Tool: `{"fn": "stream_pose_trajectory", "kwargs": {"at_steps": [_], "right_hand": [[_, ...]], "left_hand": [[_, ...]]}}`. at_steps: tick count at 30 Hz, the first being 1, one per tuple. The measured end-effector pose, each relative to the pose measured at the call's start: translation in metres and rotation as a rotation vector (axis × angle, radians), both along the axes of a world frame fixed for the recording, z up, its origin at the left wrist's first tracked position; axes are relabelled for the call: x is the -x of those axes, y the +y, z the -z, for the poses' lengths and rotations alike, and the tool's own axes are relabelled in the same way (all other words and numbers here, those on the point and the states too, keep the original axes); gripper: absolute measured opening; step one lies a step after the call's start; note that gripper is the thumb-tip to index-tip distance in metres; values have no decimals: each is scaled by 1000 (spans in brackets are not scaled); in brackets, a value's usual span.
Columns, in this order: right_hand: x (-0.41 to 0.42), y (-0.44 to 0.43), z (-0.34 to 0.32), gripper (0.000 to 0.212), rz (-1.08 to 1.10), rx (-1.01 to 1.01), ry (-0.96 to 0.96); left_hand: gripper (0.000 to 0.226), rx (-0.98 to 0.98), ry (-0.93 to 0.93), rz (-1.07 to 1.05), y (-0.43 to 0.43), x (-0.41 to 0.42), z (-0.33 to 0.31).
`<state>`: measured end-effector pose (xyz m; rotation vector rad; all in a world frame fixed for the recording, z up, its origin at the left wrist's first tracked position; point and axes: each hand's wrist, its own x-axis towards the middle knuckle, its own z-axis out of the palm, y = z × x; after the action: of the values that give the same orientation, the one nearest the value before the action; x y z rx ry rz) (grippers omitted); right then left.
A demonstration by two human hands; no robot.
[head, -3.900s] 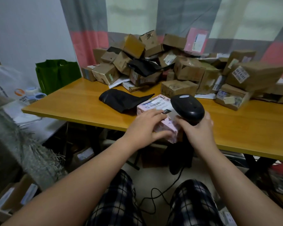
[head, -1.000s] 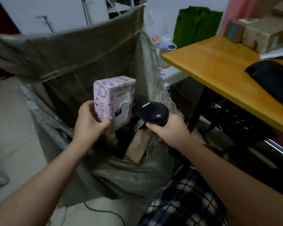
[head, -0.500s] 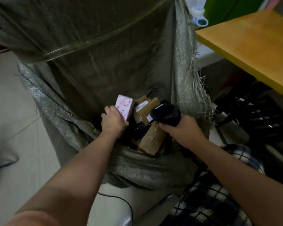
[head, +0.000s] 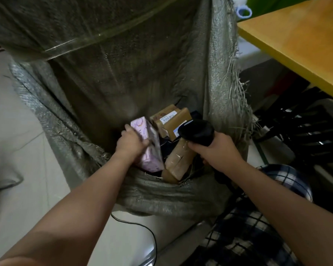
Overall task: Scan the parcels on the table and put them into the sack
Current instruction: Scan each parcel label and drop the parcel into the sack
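Lettering on the pink box [head: 153,154] is reading as a blur while the left hand [head: 132,144] is gripping it, now lying flatter in the sack [head: 113,83] than before. The right hand [head: 217,150] is clutching the scanner [head: 198,132].

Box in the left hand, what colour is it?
Pale pink box with purple swirls; head view.

Sack [head: 108,87] left of table [head: 296,41]; parcels [head: 178,160] inside, apparently stacked.
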<state>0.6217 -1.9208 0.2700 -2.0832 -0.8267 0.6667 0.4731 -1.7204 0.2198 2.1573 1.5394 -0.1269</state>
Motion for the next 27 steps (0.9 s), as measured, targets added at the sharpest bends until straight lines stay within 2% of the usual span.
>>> {"fn": "stream_pose_trajectory", "kwargs": {"at_steps": [4,9,16,21,25,27], "right_hand": [[-2,-10,-12,28,42,-25,-23],[-21,-47,-50,24,189,-156,-71],[-56,-175,-106,19,521,-353,-245],[-70,-269,-132,21,735,-429,-309],[-73,-316,-142,26,871,-471,-399],[-74,-333,-140,27,907,-480,-409]], "left_hand": [[69,-178,21,200,-22,-16,-11],[52,-324,-190,430,-67,-66,-56],[49,-392,-530,774,-175,-152,-129],[48,-406,-685,1040,-263,-205,-160],[52,-422,-722,1224,-316,-242,-176],[68,-451,-638,1331,-335,-259,-181]]}}
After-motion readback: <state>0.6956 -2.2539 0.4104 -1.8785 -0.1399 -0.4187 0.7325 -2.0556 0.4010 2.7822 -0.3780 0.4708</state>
